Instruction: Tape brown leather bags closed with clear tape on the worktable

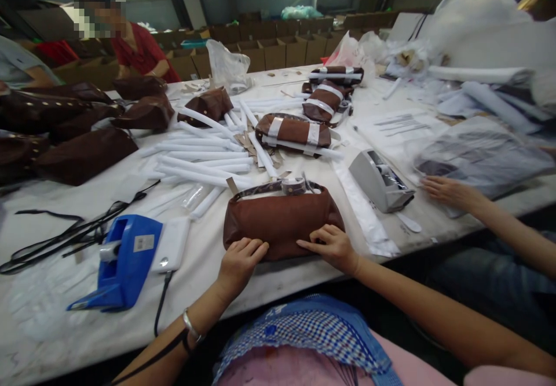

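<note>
On the table [197, 284], left hand [241, 263] and right hand [333, 249], half-curled, touch the brown bag [282, 219], grip indeterminable; probably soft, light, best supported at both ends.

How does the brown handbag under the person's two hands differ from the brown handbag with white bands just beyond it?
Wrapping: the near handbag shows a bare brown front, while the banded handbag has two white bands across it and a white roll along its near side.
Handling: the left hand and right hand touch the near handbag; no hand touches the banded handbag.
Both are brown and lie on the white-covered table.
</note>
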`<state>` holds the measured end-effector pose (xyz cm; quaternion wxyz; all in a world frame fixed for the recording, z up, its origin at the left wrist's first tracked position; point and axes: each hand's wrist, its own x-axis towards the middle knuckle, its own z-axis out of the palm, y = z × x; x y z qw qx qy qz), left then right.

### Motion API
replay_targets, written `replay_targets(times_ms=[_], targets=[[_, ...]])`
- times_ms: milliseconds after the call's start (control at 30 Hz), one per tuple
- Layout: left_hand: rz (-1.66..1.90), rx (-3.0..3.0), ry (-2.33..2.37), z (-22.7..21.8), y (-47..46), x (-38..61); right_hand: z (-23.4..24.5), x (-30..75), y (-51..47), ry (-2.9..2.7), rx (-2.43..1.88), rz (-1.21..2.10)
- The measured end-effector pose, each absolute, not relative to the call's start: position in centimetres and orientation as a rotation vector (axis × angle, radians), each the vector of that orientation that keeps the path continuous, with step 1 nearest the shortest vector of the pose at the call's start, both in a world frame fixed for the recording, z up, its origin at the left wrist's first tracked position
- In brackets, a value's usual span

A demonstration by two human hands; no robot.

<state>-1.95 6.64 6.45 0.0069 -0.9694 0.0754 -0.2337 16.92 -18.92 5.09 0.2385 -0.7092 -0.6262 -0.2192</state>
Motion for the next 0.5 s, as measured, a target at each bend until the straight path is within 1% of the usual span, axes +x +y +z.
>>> replay_targets(times_ms=[100, 167, 233, 333, 367, 433, 500], targets=[[-0.775, -3.017, 0.201, 5.4, 6.1, -2.4, 4.0, 16.7, -19.0, -1.697, -1.931, -0.619], [-0.777, -3.038, 0.147, 6.0, 5.8, -2.8, 3.9, 16.7, -19.0, -1.701, -1.924, -0.627], [-0.641, -3.135, 0.054, 8.0, 5.5, -2.9, 3.9, 16.7, -19.0, -1.701, -1.931, -0.633], [-0.29, -3.309, -0.024, 12.1, 4.9, -1.9, 3.8, 16.8, -19.0, -1.692, -1.943, -0.658], [-0.238, -3.337, -0.024, 13.1, 4.7, -1.2, 3.7, 16.8, -18.9, -1.687, -1.944, -0.666], [-0.305, -3.328, 0.031, 13.9, 4.3, 0.5, 3.7, 16.7, -18.9, -1.682, -1.944, -0.671], [-0.453, -3.245, 0.146, 12.9, 4.0, 2.1, 4.4, 16.4, -19.1, -1.698, -1.947, -0.626]])
